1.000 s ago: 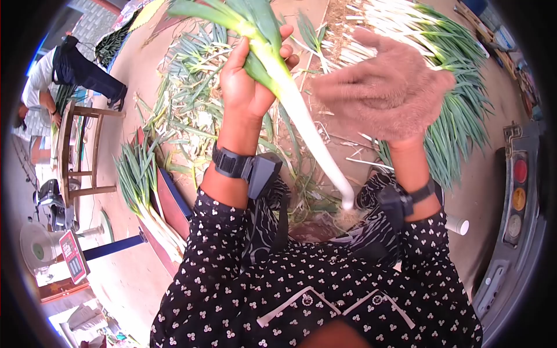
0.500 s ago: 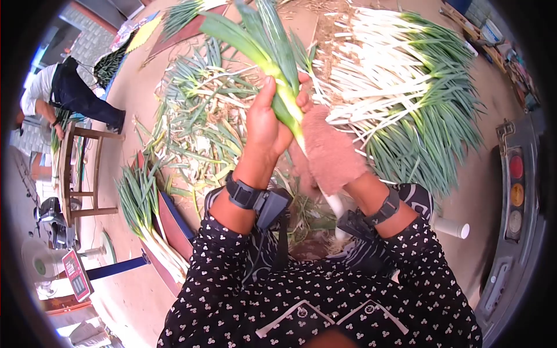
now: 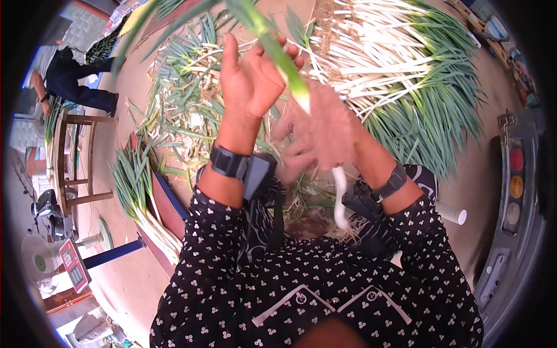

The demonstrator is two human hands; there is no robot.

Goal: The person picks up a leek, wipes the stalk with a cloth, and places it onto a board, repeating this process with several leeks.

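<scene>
A long green onion (image 3: 341, 200) slants across the middle, its green leaves up and its white root end hanging by my lap. My right hand (image 3: 322, 130), in a pinkish glove, is around its white stem, blurred by motion with some fingers spread. My left hand (image 3: 252, 78) is open, palm up and thumb apart, its fingertips behind the green part of the stalk. Below my hands, loose leaf scraps lie between my knees.
Many white-stemmed green onions (image 3: 400, 87) lie piled at right. Stripped leaves (image 3: 191, 116) cover the floor at left, near a small bundle (image 3: 139, 197) on a board. Further left are a wooden stool (image 3: 87, 156), a scale (image 3: 74, 264) and a bending person (image 3: 75, 81). A vehicle's rear (image 3: 513, 214) stands at right.
My left hand has opened from its grip and moved left of the stalk. My gloved hand has spread some fingers. The leaves have swung up and left; the person at left has shifted slightly.
</scene>
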